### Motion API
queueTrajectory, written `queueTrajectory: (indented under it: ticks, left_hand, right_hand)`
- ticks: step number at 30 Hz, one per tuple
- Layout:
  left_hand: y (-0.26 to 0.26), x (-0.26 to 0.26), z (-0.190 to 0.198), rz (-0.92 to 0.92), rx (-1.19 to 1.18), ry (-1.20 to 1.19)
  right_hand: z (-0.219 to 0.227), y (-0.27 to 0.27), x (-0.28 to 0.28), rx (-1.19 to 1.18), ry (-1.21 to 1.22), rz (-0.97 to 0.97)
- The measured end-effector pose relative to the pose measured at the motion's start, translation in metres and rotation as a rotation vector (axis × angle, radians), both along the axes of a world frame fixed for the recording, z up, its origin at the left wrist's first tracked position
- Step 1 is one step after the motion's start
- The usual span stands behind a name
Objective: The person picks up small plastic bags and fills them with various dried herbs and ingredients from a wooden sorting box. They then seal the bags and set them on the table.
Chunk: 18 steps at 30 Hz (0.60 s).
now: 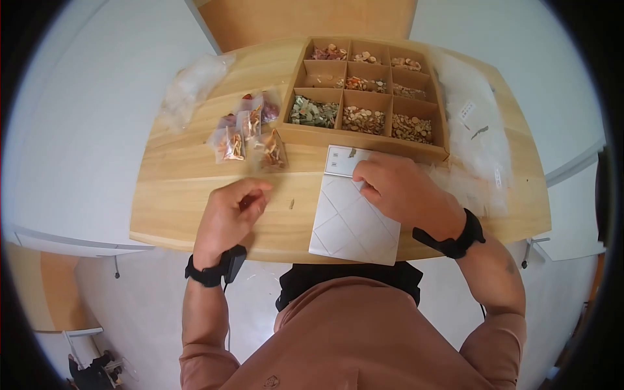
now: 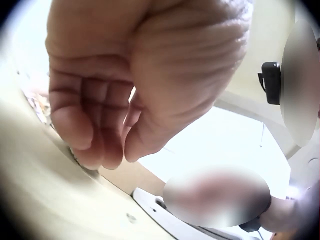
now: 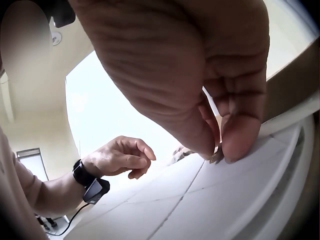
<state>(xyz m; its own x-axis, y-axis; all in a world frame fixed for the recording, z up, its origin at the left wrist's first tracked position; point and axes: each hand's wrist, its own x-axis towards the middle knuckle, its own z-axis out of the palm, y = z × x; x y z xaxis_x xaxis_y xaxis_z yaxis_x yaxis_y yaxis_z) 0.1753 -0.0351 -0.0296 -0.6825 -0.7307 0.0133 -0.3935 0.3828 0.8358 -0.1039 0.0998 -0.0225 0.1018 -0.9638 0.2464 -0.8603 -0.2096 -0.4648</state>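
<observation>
My right hand (image 1: 404,186) is over a flat white slab (image 1: 351,218) with crossing lines and a labelled strip at its far end. In the right wrist view its thumb and finger pinch a small brownish dried flake (image 3: 216,155) close over the slab. A dried scrap (image 1: 352,153) lies on the slab's far strip. My left hand (image 1: 229,209) hovers over the wood to the left, fingers loosely bent and nothing visible in them. Between this hand and the slab, another small scrap (image 1: 291,204) lies on the table (image 1: 286,224).
Beyond the slab stands a cardboard box (image 1: 364,138), its compartments holding dried pieces. Several small filled clear bags (image 1: 232,144) lie left of it. Empty-looking plastic bags (image 1: 198,81) sit at the far left, and more plastic bags (image 1: 481,143) cover the right side.
</observation>
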Motion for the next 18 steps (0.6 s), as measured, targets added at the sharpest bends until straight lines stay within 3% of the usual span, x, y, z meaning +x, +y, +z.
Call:
queueTrajectory:
  ticks: [4,10,18]
  left_hand:
    - [-0.012,0.003,-0.011,0.039,-0.003,-0.02]
    - [0.005,-0.003,-0.018,0.005,-0.002,-0.028]
    - [0.021,-0.016,-0.02,-0.106,-0.259,-0.026]
  right_hand:
    - [0.002,0.002,0.002,0.049,0.075,-0.075]
    - [0.011,0.006,-0.005,0.051,-0.03,-0.105]
    - [0.067,-0.015,-0.027,-0.086,-0.368,-0.37]
